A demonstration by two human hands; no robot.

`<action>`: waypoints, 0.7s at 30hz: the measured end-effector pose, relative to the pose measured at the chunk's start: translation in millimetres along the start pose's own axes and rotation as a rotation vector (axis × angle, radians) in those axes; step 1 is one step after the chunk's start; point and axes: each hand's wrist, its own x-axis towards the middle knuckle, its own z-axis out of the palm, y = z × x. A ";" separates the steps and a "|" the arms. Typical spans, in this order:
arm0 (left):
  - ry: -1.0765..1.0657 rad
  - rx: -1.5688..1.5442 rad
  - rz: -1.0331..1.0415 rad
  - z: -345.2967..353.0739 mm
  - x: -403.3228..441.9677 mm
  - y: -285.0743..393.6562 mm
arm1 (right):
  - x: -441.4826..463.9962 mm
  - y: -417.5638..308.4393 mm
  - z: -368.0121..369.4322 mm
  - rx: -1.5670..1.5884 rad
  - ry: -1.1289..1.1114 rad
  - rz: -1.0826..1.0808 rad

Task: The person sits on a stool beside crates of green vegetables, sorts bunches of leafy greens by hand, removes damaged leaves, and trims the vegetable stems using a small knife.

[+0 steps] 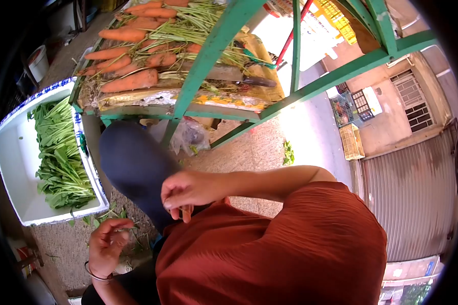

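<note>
My left hand (107,247), with a bracelet at the wrist, is held low over the ground, its fingers bent and apart from the thumb. Nothing shows in it. Above my lap, my right hand (185,192) has its fingers curled in and the thumb pressed towards them; whatever may be between them is too small to make out. Closest to my left hand is a white foam box (16,160), with bunches of leafy greens (61,152) laid along one side. Loose leaves (114,212) lie on the ground between box and hand.
A stand with a green metal frame (201,53) carries several carrots (130,81), cut green stalks (188,31) and a large knife (226,73). Beneath it lies a clear plastic bag (191,136). My raised knee (130,152) is beside the box. Crates (352,142) stand across the way.
</note>
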 end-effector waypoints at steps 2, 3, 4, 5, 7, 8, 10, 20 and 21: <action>0.045 0.005 0.058 -5.3 6.4 -11.7 | -19.2 -5.1 -19.4 -0.007 0.007 -0.023; 0.092 -0.033 0.033 -6.8 8.2 -11.5 | -30.8 -10.1 -26.5 0.023 0.076 -0.008; 0.140 -0.070 0.007 -6.8 9.3 -10.1 | -41.1 -14.4 -32.5 0.054 0.143 0.006; 0.157 -0.096 0.001 -5.4 10.0 -7.4 | -49.3 -16.8 -37.9 0.049 0.151 0.004; 0.152 -0.098 0.009 -6.6 13.4 -8.4 | -60.7 -19.4 -48.6 0.121 0.309 -0.101; 0.153 -0.101 0.010 -7.3 14.4 -9.4 | -64.7 -21.1 -54.6 0.116 0.309 -0.102; 0.145 -0.091 0.024 -7.2 15.9 -9.3 | -71.5 -24.4 -65.2 0.130 0.368 -0.251; 0.161 -0.047 0.047 -10.2 11.1 -11.2 | -120.6 -69.8 -144.7 -1.253 1.084 0.076; 0.162 -0.044 0.048 -10.4 10.6 -11.5 | -122.2 -79.5 -160.6 -1.345 1.132 0.220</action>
